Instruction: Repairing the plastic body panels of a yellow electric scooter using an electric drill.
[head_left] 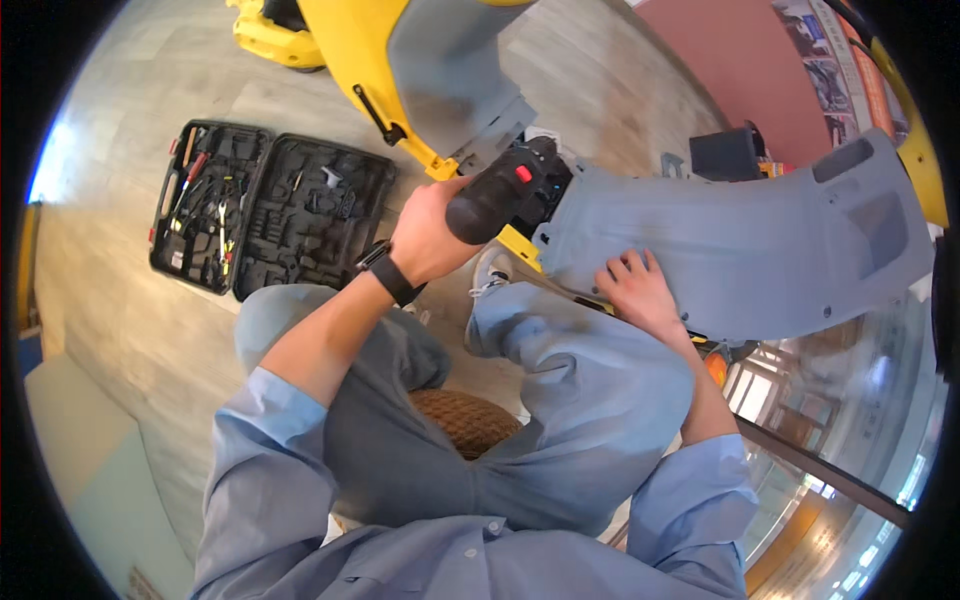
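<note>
My left hand (428, 232) is wrapped round a black cordless drill (488, 205) with a red button. The drill's front end points away from me, at the gap between two vehicle body parts; its tip is hidden. One part is a large, curved grey plastic panel (740, 235) on the right. The other is a yellow and grey body section (440, 75) standing beyond the drill. My right hand (640, 292) lies on the near edge of the grey panel, fingers spread, with nothing in it. A yellow bracket (520, 247) shows below the drill.
An open black tool case (318, 215) with hand tools in its left half lies on the wood-look floor (110, 270) at the left. I sit on a brown woven seat (465, 420). A black box (725, 155) stands behind the panel. A glass-topped surface (800, 400) is at the right.
</note>
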